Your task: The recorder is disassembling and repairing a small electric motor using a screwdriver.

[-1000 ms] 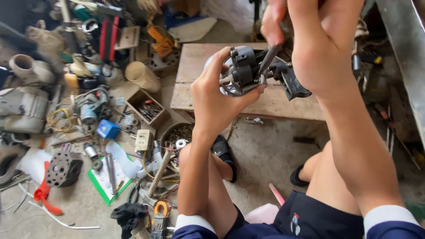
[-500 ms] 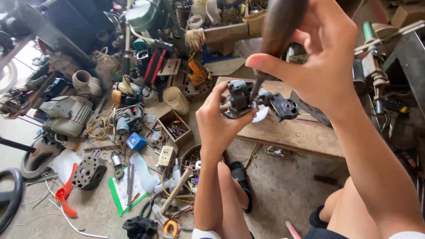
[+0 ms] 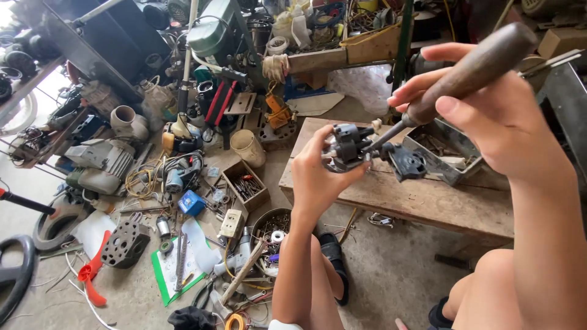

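Head view: left hand grips dark, greasy metal part

A low wooden surface stands on the concrete floor. Near its far right edge lies a shallow metal tray of small parts. On the floor off the surface's left edge sit a cream bucket, a small wooden box of tools, a round pan of bits, a blue box and a grey perforated block.
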